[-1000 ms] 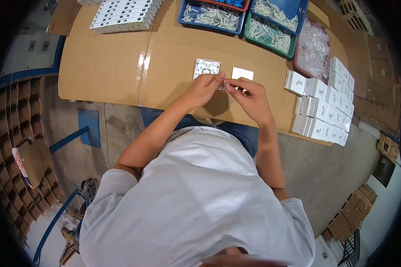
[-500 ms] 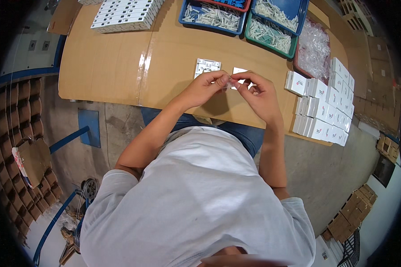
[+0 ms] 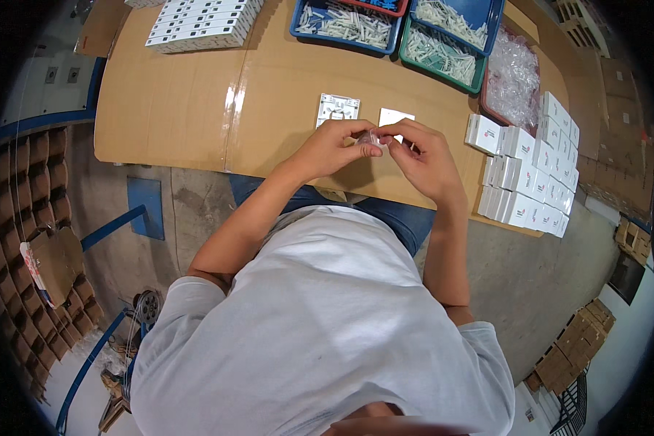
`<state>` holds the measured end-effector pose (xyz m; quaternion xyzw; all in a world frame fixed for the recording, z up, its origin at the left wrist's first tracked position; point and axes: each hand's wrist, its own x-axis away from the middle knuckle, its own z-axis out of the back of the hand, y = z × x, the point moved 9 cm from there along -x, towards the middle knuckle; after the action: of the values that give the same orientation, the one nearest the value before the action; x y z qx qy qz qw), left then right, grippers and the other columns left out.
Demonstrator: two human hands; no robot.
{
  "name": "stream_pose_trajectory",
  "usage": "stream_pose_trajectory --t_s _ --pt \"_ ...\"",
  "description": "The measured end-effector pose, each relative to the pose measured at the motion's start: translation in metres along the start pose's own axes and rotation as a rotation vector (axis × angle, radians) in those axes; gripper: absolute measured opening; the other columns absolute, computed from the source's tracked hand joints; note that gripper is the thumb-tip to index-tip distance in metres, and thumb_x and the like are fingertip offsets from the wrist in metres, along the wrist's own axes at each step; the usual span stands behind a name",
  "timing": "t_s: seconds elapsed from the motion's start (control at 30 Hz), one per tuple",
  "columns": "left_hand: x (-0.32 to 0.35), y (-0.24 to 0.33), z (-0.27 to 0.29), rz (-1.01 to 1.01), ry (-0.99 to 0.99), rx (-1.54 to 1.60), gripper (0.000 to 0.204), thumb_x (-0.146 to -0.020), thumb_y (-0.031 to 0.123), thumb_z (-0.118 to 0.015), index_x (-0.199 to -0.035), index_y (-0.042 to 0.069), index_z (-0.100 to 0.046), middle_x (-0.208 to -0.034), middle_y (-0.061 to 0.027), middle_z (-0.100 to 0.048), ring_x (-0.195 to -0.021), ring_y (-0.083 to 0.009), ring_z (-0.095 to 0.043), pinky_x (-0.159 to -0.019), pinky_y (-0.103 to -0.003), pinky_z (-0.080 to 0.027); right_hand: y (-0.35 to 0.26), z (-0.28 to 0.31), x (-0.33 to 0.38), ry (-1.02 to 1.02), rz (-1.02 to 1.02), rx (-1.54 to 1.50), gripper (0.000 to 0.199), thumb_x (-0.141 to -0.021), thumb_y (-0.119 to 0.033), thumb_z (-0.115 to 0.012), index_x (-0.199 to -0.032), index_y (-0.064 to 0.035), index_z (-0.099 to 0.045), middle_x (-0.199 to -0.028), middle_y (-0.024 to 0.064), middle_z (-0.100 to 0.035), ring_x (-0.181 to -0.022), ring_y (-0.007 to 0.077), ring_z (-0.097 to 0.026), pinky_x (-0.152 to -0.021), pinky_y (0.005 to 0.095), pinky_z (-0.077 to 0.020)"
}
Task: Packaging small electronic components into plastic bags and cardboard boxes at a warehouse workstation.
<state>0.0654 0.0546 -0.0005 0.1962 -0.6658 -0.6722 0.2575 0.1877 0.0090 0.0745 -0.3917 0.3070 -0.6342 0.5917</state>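
Left fingers (image 3: 357, 126), right fingers (image 3: 408, 129) pinch plastic (image 3: 369, 138) near table edge (image 3: 394, 197), boxes (image 3: 532, 176) well apart

White short-sleeved shirt (image 3: 320, 305), blue jeans (image 3: 408, 224)

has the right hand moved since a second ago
Yes, slightly to the right: the right hand is now nearer the stacked white boxes, which have stayed put.

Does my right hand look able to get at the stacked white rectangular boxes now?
Probably yes: nothing visibly stands between your right hand and the stacked white rectangular boxes, though the hand seems busy with a small clear plastic piece.
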Motion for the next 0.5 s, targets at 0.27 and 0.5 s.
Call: stream_pose_trajectory --t_s 0.27,0.5 --pt "-0.002 0.002 0.005 -0.009 0.061 -0.045 0.040 -0.088 0.028 -0.081 -0.118 0.005 -0.068 -0.100 -0.0098 -0.072 -0.094 -0.0206 -0.067 -0.085 -0.035 -0.053 0.004 -0.004 -0.001 -0.004 -0.019 0.098 0.023 -0.092 -0.012 -0.062 -0.110 -0.0058 -0.076 -0.093 0.0096 -0.068 -0.073 0.0265 -0.064 -0.067 0.0364 -0.0507" --pt "0.000 0.022 0.010 -0.167 0.136 -0.174 0.041 -0.086 0.028 -0.081 -0.118 0.006 -0.069 -0.104 -0.0115 -0.073 -0.096 -0.0259 -0.069 -0.085 -0.036 -0.053 0.000 -0.002 -0.001 -0.034 -0.040 0.173 0.023 -0.091 -0.016 -0.064 -0.110 -0.0113 -0.077 -0.089 0.0094 -0.065 -0.073 0.0277 -0.064 -0.067 0.0382 -0.0509"
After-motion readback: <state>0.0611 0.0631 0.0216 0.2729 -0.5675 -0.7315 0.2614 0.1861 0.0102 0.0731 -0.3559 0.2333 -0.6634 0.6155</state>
